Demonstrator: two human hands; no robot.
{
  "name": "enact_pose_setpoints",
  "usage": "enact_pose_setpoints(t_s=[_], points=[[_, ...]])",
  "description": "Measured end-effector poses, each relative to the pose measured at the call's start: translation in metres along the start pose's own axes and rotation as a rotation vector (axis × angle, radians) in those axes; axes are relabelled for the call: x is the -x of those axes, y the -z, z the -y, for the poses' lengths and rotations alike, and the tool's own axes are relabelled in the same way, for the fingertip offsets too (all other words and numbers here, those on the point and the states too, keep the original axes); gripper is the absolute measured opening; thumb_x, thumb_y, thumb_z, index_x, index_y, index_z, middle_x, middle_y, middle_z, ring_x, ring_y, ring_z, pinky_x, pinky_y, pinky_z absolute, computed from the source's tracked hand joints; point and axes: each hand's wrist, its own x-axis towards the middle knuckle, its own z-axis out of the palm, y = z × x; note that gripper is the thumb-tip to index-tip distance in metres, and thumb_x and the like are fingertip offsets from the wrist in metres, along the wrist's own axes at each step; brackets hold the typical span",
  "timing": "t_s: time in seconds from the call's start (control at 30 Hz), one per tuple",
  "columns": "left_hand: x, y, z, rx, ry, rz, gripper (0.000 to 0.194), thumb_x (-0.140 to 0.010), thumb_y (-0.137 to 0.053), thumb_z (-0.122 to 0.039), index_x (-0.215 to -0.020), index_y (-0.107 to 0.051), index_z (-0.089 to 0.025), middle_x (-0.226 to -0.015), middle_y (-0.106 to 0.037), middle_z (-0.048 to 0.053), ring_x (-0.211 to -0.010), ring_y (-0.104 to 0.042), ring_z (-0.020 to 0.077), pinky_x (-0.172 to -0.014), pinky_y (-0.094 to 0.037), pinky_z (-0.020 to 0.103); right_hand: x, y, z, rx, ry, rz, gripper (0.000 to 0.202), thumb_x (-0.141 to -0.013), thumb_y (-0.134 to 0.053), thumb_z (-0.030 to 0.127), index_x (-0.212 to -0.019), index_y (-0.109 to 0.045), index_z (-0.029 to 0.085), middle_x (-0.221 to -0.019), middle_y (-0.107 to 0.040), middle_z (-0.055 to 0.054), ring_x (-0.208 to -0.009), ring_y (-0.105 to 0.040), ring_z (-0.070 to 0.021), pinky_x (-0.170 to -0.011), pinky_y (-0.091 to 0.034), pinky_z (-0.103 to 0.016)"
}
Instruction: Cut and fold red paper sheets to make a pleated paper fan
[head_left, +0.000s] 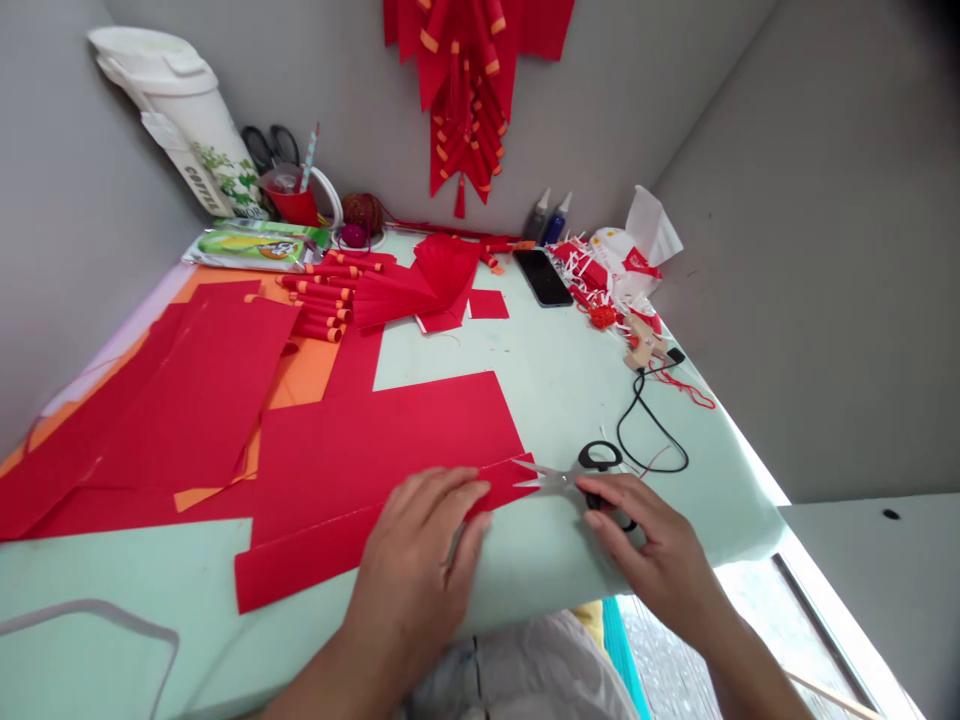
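Note:
A sheet of red paper lies on the table, and its near edge is folded into a long strip. My left hand rests on that strip, fingers on top and thumb at the near edge, gripping it. To the right, my right hand has its thumb and fingertips on the lower loop of black-handled scissors. The scissor blades stand apart and point left, reaching the right end of the strip. Part of the lower loop is hidden behind my right fingers.
Red paper sheets overlap orange paper on the left. Red paper rolls, red pleated fans and a phone lie farther back. A glue gun with a black cable is at the right. A white container stands back left.

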Motion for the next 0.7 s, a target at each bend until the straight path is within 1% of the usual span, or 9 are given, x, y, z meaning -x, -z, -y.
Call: enact_pose_setpoints(t_s=[0.03, 0.1, 0.17, 0.27, 0.5, 0.7], points=[[0.001, 0.001, 0.005, -0.071, -0.015, -0.015, 0.023, -0.090, -0.056, -0.021, -0.111, -0.066, -0.016, -0.112, -0.069, 0.010, -0.105, -0.060, 0.0255, -0.095, -0.046, 0.044, -0.001, 0.004, -0.005, 0.006, -0.015, 0.009, 0.027, -0.095, -0.053, 0.027, -0.121, -0.061, 0.032, -0.117, -0.064, -0.003, -0.107, -0.061, -0.0193, -0.087, -0.052, -0.031], [0.001, 0.001, 0.014, -0.150, -0.015, 0.002, 0.026, -0.090, -0.056, -0.022, -0.113, -0.066, -0.016, -0.114, -0.069, 0.011, -0.107, -0.059, 0.0272, -0.095, -0.046, 0.047, -0.002, 0.009, -0.015, 0.009, -0.039, 0.008, 0.025, -0.095, -0.053, 0.028, -0.118, -0.061, 0.033, -0.116, -0.064, -0.002, -0.108, -0.060, -0.0191, -0.088, -0.052, -0.031], [0.003, 0.000, 0.018, -0.171, -0.009, 0.033, 0.026, -0.091, -0.056, -0.023, -0.114, -0.066, -0.017, -0.114, -0.069, 0.011, -0.106, -0.060, 0.0272, -0.093, -0.049, 0.047, -0.004, 0.011, -0.023, 0.006, -0.063, -0.010, 0.023, -0.095, -0.053, 0.030, -0.116, -0.062, 0.033, -0.116, -0.064, -0.002, -0.107, -0.060, -0.0191, -0.086, -0.052, -0.031], [0.004, -0.001, 0.019, -0.164, -0.006, 0.043, 0.026, -0.091, -0.054, -0.023, -0.113, -0.066, -0.016, -0.112, -0.069, 0.011, -0.105, -0.060, 0.0263, -0.089, -0.052, 0.044, -0.004, 0.012, -0.030, 0.005, -0.086, -0.026, 0.021, -0.095, -0.054, 0.030, -0.113, -0.063, 0.032, -0.115, -0.063, -0.002, -0.107, -0.060, -0.0196, -0.084, -0.052, -0.031], [0.004, 0.000, 0.018, -0.129, 0.019, 0.051, 0.024, -0.091, -0.054, -0.022, -0.109, -0.068, -0.015, -0.107, -0.070, 0.011, -0.101, -0.061, 0.0248, -0.088, -0.055, 0.043, -0.004, 0.011, -0.030, 0.007, -0.077, -0.002, 0.020, -0.093, -0.054, 0.027, -0.111, -0.063, 0.031, -0.113, -0.063, -0.003, -0.102, -0.059, -0.0206, -0.083, -0.050, -0.034], [0.002, -0.001, 0.020, -0.147, 0.011, 0.042, 0.025, -0.091, -0.053, -0.023, -0.108, -0.070, -0.014, -0.106, -0.071, 0.012, -0.099, -0.064, 0.0255, -0.085, -0.056, 0.043, -0.008, 0.009, -0.028, 0.024, -0.002, 0.046, 0.023, -0.092, -0.054, 0.022, -0.111, -0.063, 0.030, -0.112, -0.063, -0.004, -0.105, -0.058, -0.0223, -0.088, -0.048, -0.038]])
